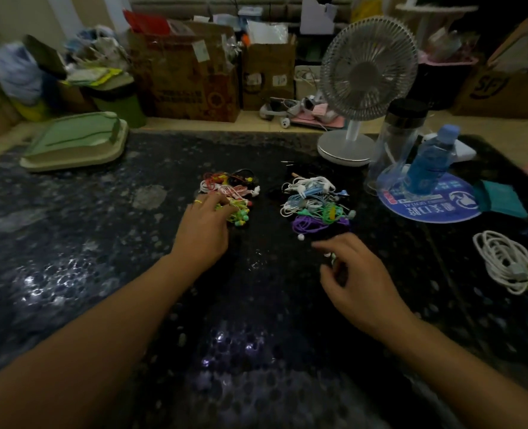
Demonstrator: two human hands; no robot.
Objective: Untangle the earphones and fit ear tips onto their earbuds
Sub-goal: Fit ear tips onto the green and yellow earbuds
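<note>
While untangled, 2 earphone heaps point(315, 201) side by side

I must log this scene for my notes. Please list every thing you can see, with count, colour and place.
left earphone pile: one, red, pink, yellow-green, table centre
right earphone pile: one, white, blue, green, purple, beside it
fan: one, white, far right
bottle: one, blue, right
coiled cable: one, white, right edge
tray: one, green, far left
boxes: several, brown, behind table
left hand: touches left pile
right hand: pinches something small, unclear
</note>
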